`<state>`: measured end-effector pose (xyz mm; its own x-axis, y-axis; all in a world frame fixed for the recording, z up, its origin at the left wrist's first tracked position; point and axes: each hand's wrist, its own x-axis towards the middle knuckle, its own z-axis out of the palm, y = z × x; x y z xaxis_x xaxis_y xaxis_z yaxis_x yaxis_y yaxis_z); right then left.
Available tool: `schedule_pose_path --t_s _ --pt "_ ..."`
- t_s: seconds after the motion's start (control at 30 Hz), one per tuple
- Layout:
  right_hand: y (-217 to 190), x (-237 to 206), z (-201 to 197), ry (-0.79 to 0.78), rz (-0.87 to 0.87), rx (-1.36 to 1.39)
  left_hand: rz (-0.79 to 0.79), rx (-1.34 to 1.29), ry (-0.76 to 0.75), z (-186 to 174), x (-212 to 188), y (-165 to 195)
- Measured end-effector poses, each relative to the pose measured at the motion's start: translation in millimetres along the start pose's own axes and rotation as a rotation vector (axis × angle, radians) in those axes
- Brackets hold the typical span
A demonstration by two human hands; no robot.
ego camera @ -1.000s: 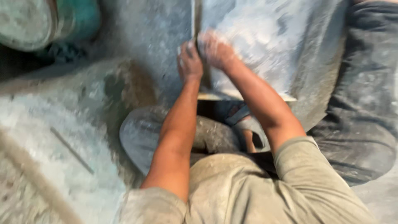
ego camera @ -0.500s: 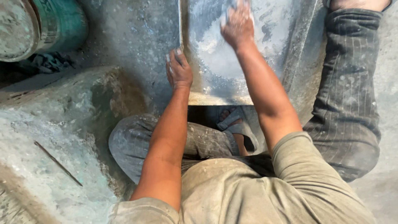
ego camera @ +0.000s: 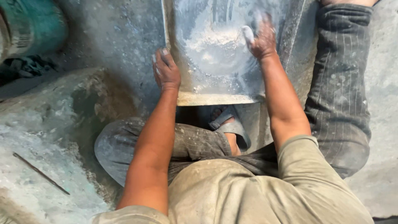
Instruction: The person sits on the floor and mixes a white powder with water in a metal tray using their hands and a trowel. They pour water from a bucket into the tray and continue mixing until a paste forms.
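Observation:
A grey stone slab (ego camera: 211,49), dusted with white powder, lies flat in front of me between my legs. My left hand (ego camera: 166,70) grips the slab's left edge near its front corner. My right hand (ego camera: 261,37) presses down on the slab's top towards its right side, fingers bent around a small pale object (ego camera: 247,34) that I cannot identify. White powder is smeared in arcs under that hand. My sandalled foot (ego camera: 230,128) shows just below the slab's near edge.
A green drum (ego camera: 29,25) stands at the far left. A thin dark rod (ego camera: 39,172) lies on the dusty concrete ledge (ego camera: 49,137) to my left. My outstretched right leg (ego camera: 342,87) runs along the slab's right side.
My right hand has slid from the slab's left part to its right side. My left hand has shifted down along the left edge.

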<state>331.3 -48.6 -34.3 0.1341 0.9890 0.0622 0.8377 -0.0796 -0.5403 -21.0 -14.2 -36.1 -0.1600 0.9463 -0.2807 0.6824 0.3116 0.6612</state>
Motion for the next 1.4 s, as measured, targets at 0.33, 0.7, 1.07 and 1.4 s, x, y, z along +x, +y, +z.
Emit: schedule_pose_path --t_s 0.33,0.7,1.07,1.4 --pt "-71 -29 40 0.078 -0.146 0.153 0.001 -0.030 0.018 -9 -3 16" --pt "-32 -38 11 0.204 0.311 -0.051 0.088 0.013 0.111 -5 -1 15" --pt "-68 49 40 -0.225 -0.221 0.069 -0.052 0.019 -0.040 -10 0 23" --pt "-116 71 33 -0.166 -0.031 -0.060 -0.087 0.018 -0.045 -8 -2 23"
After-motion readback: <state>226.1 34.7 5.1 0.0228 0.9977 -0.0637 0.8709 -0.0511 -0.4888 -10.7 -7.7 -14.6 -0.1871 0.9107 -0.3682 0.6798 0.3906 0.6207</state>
